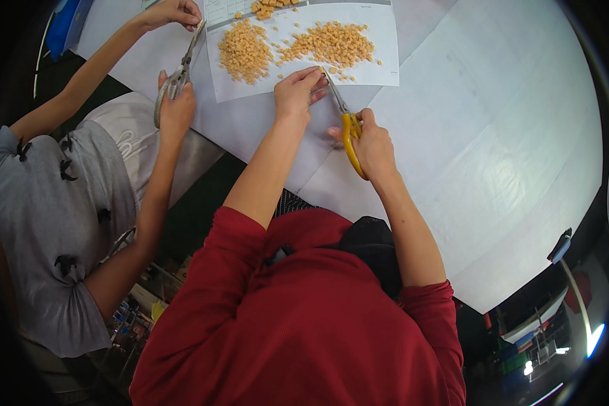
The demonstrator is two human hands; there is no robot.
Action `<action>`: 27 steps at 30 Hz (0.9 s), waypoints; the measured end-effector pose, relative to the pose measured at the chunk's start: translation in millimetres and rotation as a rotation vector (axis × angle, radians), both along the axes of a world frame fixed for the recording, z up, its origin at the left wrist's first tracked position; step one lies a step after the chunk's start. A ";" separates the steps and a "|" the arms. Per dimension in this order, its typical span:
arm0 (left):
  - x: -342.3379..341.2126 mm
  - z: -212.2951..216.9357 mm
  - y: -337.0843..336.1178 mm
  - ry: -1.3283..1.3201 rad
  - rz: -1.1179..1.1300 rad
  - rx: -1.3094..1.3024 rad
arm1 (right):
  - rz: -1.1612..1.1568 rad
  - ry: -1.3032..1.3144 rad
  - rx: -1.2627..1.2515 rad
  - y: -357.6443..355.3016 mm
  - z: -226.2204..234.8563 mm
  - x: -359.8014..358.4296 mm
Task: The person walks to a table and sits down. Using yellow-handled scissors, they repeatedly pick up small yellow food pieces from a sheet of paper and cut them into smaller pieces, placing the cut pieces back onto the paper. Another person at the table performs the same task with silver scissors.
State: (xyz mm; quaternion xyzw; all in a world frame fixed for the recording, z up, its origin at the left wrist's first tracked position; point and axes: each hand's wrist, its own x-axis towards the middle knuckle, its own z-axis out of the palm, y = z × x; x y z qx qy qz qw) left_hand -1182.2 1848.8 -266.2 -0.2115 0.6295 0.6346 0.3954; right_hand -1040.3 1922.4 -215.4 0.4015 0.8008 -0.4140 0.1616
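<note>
My right hand (373, 145) grips a pair of scissors (350, 135) with yellow handles, its blades pointing up and left. Pinched in the fingertips of my left hand (296, 93) is a small orange-yellow piece (321, 70), right at the scissor tips and partly hidden. Just beyond my hands, two piles of small orange-yellow cubes lie on white paper (386, 74): a rounded left pile (245, 51) and a wider right pile (335, 44). Larger chunks (267, 8) of the same colour sit at the far edge.
On my left a person in a grey shirt (61, 183) works with grey-handled scissors (176, 82), close to the left pile. The white-covered table (494, 135) stretches to the right. A blue bin (68, 26) stands at the far left.
</note>
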 end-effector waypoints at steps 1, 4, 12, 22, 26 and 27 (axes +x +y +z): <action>-0.6 1.6 0.3 -0.006 -0.004 0.006 | 0.006 -0.002 0.028 0.2 1.2 -0.1; -1.3 7.7 1.8 -0.022 -0.004 -0.013 | 0.019 -0.011 0.068 0.1 4.3 -0.2; -9.8 7.3 -2.2 -0.227 0.112 0.256 | -0.065 0.049 -0.064 0.1 13.1 3.2; -5.6 11.2 1.1 -0.327 0.177 0.215 | -0.007 0.085 0.006 -4.7 11.9 1.1; -3.9 11.8 2.8 -0.298 0.161 0.201 | -0.004 0.044 0.027 -5.1 9.6 0.0; -4.0 12.5 3.4 -0.303 0.160 0.200 | -0.002 0.041 0.034 -4.6 11.3 -0.7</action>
